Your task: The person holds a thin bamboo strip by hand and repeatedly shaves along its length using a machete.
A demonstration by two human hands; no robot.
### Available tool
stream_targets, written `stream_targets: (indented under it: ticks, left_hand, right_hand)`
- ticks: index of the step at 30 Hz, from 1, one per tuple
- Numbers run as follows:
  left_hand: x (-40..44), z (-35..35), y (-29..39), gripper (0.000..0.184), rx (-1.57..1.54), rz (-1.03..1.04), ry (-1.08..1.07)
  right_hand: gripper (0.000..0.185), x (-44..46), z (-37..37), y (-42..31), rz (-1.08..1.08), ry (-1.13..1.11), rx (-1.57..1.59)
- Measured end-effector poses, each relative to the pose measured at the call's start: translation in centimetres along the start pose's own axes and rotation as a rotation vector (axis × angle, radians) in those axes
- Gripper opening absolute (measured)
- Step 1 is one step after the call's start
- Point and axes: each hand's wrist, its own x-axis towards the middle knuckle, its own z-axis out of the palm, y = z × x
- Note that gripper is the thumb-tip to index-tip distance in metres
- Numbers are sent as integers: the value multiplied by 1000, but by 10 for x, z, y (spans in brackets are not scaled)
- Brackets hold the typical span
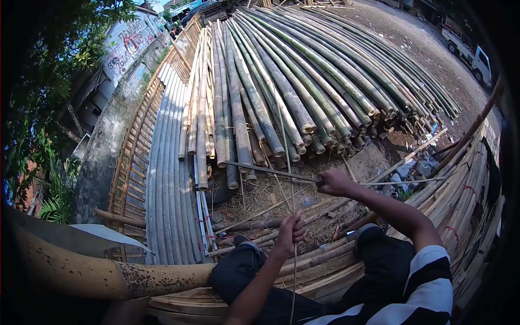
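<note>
My right hand (334, 182) is closed around the dark handle of a long-bladed knife (265, 169). Its blade points left, in front of the cut ends of the bamboo poles (295, 122). Below and left of it, the fingers of my left hand (291, 233) wrap round a thin bamboo strip (294, 276). The strip runs from near my lap up through the fist and passes by the blade; whether the two touch I cannot tell.
Corrugated sheets (168, 189) and a slatted bamboo frame (130, 168) lie left of the pole pile. A thick yellow bamboo pole (162, 279) reaches my knee. Split bamboo (460, 211) is stacked at right. A white truck (479, 62) stands far right.
</note>
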Motion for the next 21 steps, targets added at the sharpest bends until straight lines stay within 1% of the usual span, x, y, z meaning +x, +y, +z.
stream_targets:
  ticks: [1,3,4,6,7,8,9,10,12,13,14,15,16,17,18,19,21]
  left_hand:
    - [-1,4,1,24,1,-1,1]
    - [-7,11,2,26,184,82,126]
    - [-10,15,0,26,182,80,127]
    - [-14,21,-5,23,292,157,208]
    - [-13,20,-9,23,289,153,206]
    - [-12,17,-12,22,425,243,216]
    - [-13,15,-15,21,561,332,225]
    - [-18,15,-17,21,559,328,226]
    - [-28,20,-16,21,499,240,219]
    - [-30,23,-16,21,497,248,218]
    - [-32,25,-17,22,419,171,174]
    - [-33,25,-16,22,348,94,127]
    - [-23,15,-21,24,200,-9,73]
    - [-20,16,-15,24,210,-4,71]
    - [-17,17,-10,28,106,-41,5]
    - [-13,18,-7,32,-3,-78,-61]
    - [-7,15,2,33,-19,-79,-70]
  right_hand:
    - [27,-4,5,-15,-14,-71,-7]
    - [23,-10,25,-26,-133,-84,-77]
    - [22,-14,25,-37,-229,-57,-78]
    - [21,-18,16,-55,-233,-97,-131]
    - [20,-19,11,-59,-241,-133,-187]
    - [19,-17,8,-58,-236,-155,-224]
    - [19,-11,8,-46,-221,-99,-229]
    - [19,-4,9,-29,-206,-43,-232]
    - [19,19,-15,10,100,123,-284]
    - [22,29,-33,35,275,204,-239]
    - [27,33,-48,61,361,322,-245]
    - [30,34,-60,85,442,407,-208]
    - [33,28,-72,101,520,441,-101]
    - [29,22,-65,144,525,511,-107]
    - [26,21,-52,177,531,576,-114]
    - [26,14,-48,173,528,576,-113]
    - [16,-13,-42,166,751,595,658]
